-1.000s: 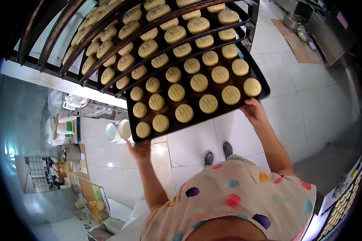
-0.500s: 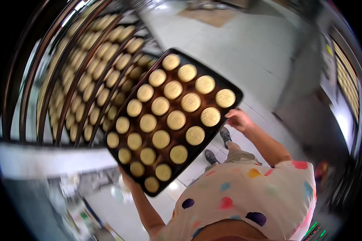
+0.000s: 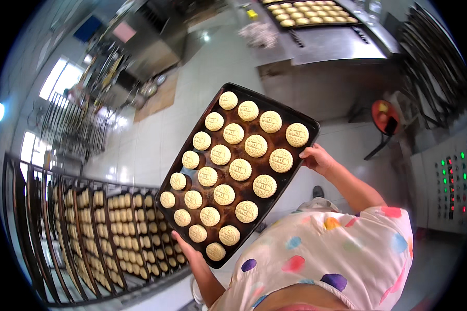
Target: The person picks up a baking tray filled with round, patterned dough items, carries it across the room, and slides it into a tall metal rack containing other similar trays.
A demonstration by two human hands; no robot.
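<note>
A dark baking tray [image 3: 224, 179] is tilted across the middle of the view, held in front of my body. Rows of pale round mooncakes [image 3: 256, 145] with stamped tops and scalloped edges lie on it. My right hand [image 3: 317, 158] grips the tray's right edge, with the thumb over the rim. My left hand [image 3: 188, 249] holds the lower left edge; its thumb shows beside the rim, while the other fingers are hidden under the tray.
At lower left stands a dark rack [image 3: 23, 223] filled with trays of mooncakes. A steel table [image 3: 332, 47] at the top bears another tray of pale cakes [image 3: 316, 20]. To the right are a red stool [image 3: 383, 115], stacked dark trays [image 3: 430, 57] and a control panel [image 3: 436, 179] with lit lamps.
My view and body have turned to the right, away from the rack, which now sits lower left. The tray has come away from the rack, still in both hands.
</note>
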